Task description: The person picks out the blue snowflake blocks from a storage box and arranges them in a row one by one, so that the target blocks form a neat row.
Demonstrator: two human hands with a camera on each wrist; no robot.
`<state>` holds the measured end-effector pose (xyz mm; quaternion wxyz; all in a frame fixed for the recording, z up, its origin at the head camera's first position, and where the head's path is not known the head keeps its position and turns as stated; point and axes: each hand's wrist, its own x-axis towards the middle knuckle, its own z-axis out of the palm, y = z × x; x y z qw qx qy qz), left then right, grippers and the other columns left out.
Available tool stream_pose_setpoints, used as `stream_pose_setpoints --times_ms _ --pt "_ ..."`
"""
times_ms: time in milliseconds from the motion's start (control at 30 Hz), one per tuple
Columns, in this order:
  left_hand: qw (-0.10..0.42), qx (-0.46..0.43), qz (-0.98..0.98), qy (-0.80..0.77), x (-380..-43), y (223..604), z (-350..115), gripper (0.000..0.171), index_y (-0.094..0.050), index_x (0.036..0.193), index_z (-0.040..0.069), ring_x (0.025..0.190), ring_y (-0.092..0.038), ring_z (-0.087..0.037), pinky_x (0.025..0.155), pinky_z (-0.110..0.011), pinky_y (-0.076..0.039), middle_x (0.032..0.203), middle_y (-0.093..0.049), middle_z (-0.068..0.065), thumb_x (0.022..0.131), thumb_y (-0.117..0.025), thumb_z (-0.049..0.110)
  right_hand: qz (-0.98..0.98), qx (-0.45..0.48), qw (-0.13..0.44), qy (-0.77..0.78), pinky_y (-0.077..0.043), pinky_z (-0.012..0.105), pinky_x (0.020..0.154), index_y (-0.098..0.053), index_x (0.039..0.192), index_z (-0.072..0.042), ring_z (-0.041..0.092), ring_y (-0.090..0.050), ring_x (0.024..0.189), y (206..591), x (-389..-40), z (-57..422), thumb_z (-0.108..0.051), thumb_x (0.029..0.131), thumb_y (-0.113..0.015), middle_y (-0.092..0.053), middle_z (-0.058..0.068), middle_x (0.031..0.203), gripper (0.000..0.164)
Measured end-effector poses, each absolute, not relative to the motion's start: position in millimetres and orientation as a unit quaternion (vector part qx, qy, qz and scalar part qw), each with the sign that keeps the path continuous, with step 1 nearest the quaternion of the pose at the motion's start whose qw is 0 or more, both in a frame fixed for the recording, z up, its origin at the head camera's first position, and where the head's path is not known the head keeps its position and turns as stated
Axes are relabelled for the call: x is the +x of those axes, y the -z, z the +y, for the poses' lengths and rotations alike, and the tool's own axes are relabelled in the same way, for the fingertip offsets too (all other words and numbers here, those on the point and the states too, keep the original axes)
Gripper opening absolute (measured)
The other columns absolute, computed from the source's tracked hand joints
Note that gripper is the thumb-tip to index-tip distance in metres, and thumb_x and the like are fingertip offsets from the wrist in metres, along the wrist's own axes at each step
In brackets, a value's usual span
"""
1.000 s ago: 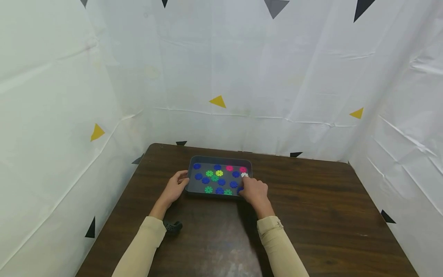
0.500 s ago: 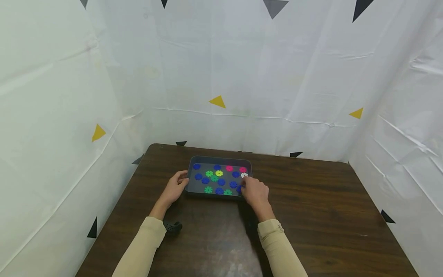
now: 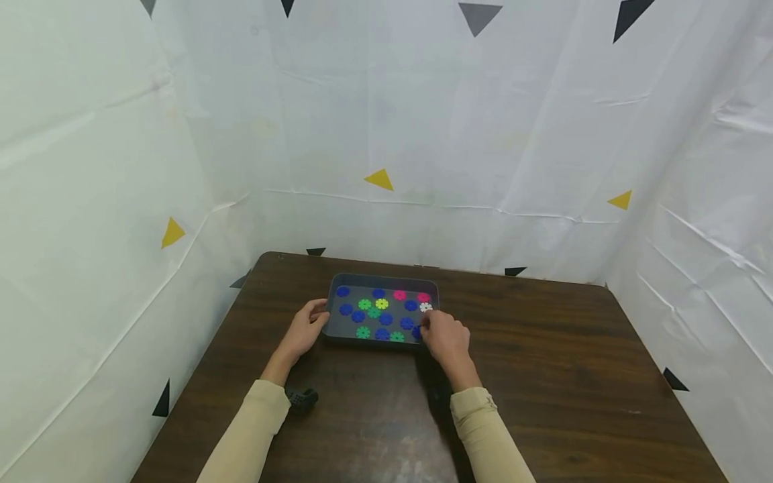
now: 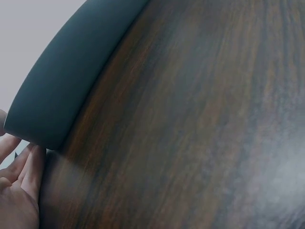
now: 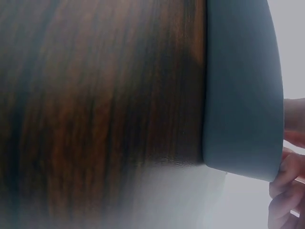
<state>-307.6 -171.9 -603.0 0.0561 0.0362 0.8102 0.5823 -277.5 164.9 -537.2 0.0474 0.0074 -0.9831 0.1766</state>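
A shallow grey tray (image 3: 353,329) lies near the far side of the table, with flat notched plastic discs like snowflake building pieces spread across its floor. Most are blue (image 3: 385,318) or green; two are pink (image 3: 400,295), one is yellow (image 3: 382,304), one white (image 3: 425,307). My left hand (image 3: 304,329) grips the tray's left side, thumb at the rim and fingers against the outer wall. At the right front corner my right hand (image 3: 447,335) holds the rim with curled fingers, partly covering a blue disc (image 3: 417,332). Both wrist views show the tray's outer wall (image 4: 71,81) close up.
The dark wood-grain table (image 3: 543,362) extends toward me and to the right. A white sheet (image 3: 423,121) with triangle marks hangs behind it and along both sides. Under my left wrist shows a black wrist device (image 3: 302,399).
My right hand has drawn back slightly to the right at the tray's corner. The left hand, tray and discs stay where they were; the head view has tilted slightly.
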Motion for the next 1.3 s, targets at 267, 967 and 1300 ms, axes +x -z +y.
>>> stream_pose_setpoints --times_ms 267,967,1300 --pt "0.055 0.034 0.810 -0.583 -307 603 -172 0.053 -0.042 0.162 0.008 0.154 -0.044 -0.043 0.124 -0.063 -0.039 0.163 -0.048 -0.022 0.115 -0.054 0.027 -0.982 0.014 0.060 -0.180 -0.058 0.055 0.069 -0.081 0.102 -0.024 0.033 -0.075 0.084 539 -276 167 -0.022 0.098 -0.076 -0.082 0.001 0.101 0.007" --pt "0.053 0.022 0.813 -0.580 -305 603 -171 0.052 -0.043 0.162 0.010 0.154 -0.045 -0.041 0.124 -0.063 -0.039 0.165 -0.047 -0.020 0.115 -0.054 0.029 -0.968 -0.010 0.137 -0.211 -0.058 0.055 0.070 -0.080 0.113 -0.023 0.030 -0.074 0.086 538 -271 179 -0.028 0.101 -0.077 -0.076 -0.001 0.118 0.013" --pt "0.047 0.025 0.811 -0.582 -305 604 -171 0.051 -0.044 0.162 0.010 0.154 -0.045 -0.041 0.124 -0.063 -0.039 0.165 -0.048 -0.020 0.115 -0.054 0.028 -0.957 -0.028 0.168 -0.236 -0.060 0.058 0.077 -0.076 0.112 -0.019 0.032 -0.076 0.093 533 -268 189 -0.034 0.102 -0.076 -0.077 0.005 0.124 0.018"
